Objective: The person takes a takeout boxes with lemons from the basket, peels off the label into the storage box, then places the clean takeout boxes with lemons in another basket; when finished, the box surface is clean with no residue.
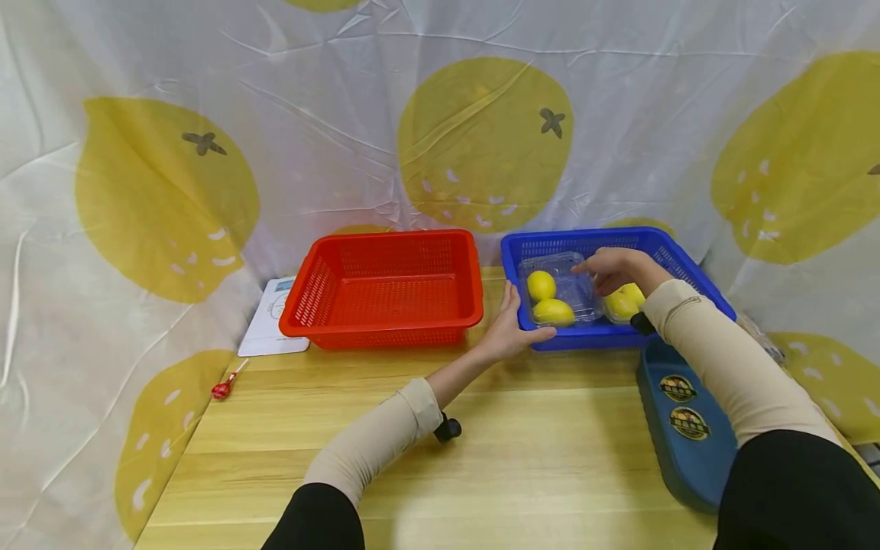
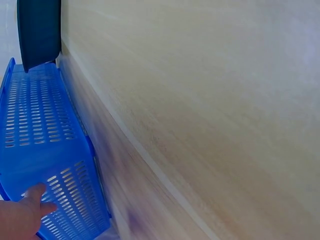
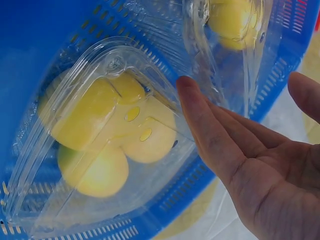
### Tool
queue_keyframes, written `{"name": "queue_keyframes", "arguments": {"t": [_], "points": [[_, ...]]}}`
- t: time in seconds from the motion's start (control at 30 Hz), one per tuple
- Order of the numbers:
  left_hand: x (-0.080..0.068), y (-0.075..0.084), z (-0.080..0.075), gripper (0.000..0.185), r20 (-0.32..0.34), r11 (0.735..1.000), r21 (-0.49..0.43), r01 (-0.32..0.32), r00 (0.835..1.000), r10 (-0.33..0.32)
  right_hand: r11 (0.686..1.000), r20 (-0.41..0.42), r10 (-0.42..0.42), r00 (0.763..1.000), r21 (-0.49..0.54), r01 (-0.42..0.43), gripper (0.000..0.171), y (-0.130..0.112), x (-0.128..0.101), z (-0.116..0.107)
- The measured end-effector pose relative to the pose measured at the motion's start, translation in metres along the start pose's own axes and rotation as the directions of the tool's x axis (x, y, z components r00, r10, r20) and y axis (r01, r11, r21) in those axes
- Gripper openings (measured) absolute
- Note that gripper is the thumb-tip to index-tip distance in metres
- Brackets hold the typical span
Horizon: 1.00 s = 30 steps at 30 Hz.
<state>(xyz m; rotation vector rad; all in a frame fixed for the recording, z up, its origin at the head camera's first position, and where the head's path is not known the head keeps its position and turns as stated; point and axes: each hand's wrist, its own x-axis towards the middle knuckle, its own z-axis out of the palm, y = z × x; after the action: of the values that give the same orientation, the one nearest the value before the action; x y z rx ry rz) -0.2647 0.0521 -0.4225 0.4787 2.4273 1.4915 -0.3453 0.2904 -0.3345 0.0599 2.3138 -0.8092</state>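
My left hand (image 1: 507,333) rests at the near left corner of the blue basket (image 1: 584,338), fingers straight along its side and thumb by the front rim. Above that basket is my right hand (image 1: 612,267), fingers extended and slightly bent. In the right wrist view its fingertips are right at the edge of a clear plastic box (image 3: 120,135) of several yellow fruits (image 3: 95,172). Left of it in the head view, another clear box (image 1: 574,294) contains two lemons (image 1: 554,312). Neither hand grips anything.
A red basket (image 1: 388,302) stands left of the blue one. Beside it lie a white card (image 1: 264,336) and a red lollipop (image 1: 221,390). At the right, a dark teal tray (image 1: 694,451) with two round stickers sits under my right forearm. Lemon-print cloth hangs behind.
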Motion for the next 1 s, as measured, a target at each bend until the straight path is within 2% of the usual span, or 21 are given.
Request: {"name": "queue_keyframes", "arguments": {"t": [0.37,0.7,1.0], "points": [[0.001,0.001,-0.001,0.114,-0.003,1.0,0.013,-0.014,1.0,0.014,0.999,-0.072,-0.017,0.997,-0.03,0.015,0.073,0.0,-0.005,-0.002],[0.002,-0.001,0.001,0.114,-0.004,1.0,0.001,-0.018,1.0,0.018,0.999,-0.147,-0.052,0.988,-0.008,0.052,0.065,0.002,-0.011,-0.002],[0.003,0.0,0.001,0.114,-0.012,1.0,0.01,-0.013,1.0,0.013,0.998,-0.139,-0.071,0.988,-0.009,0.07,0.069,0.004,-0.014,-0.002]]}}
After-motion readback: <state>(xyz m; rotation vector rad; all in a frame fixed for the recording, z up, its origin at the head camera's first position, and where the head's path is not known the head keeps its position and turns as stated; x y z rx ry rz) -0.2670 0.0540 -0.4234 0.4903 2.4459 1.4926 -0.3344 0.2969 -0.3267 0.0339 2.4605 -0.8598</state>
